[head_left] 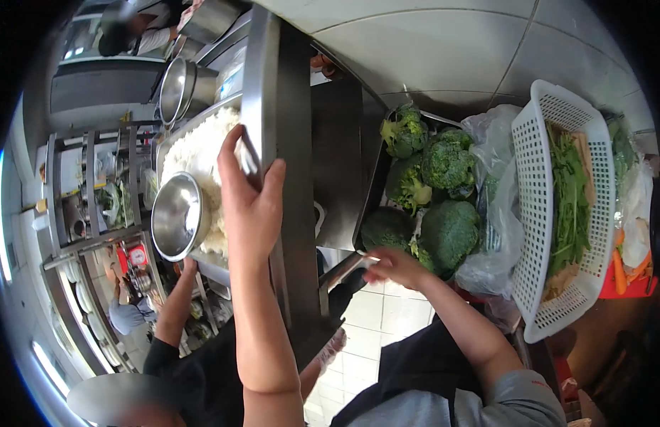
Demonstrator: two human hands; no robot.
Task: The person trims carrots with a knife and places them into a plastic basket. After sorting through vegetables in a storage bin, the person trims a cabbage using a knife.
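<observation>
My left hand [250, 188] is against the steel edge of a counter [261, 78], thumb and forefinger spread apart. Between them shows a dark strip, which may be a reflection in the steel. Beside it is a tray of white rice-like food [210, 139]. Another person's hand [189, 266] is at a steel bowl [179, 217] over that tray. My right hand [397, 269], fingers loosely bent and apart, is at the near corner of a dark tray [360, 231]. Several heads of broccoli [449, 228] lie in that tray. Contact between my right fingers and its rim is unclear.
Right of the broccoli are clear plastic bags [497, 235] and a white perforated basket [532, 213] with leafy greens [568, 199]. Carrots [621, 263] lie on a red board [636, 281]. Steel pots [180, 92] stand at upper left. Other people work nearby.
</observation>
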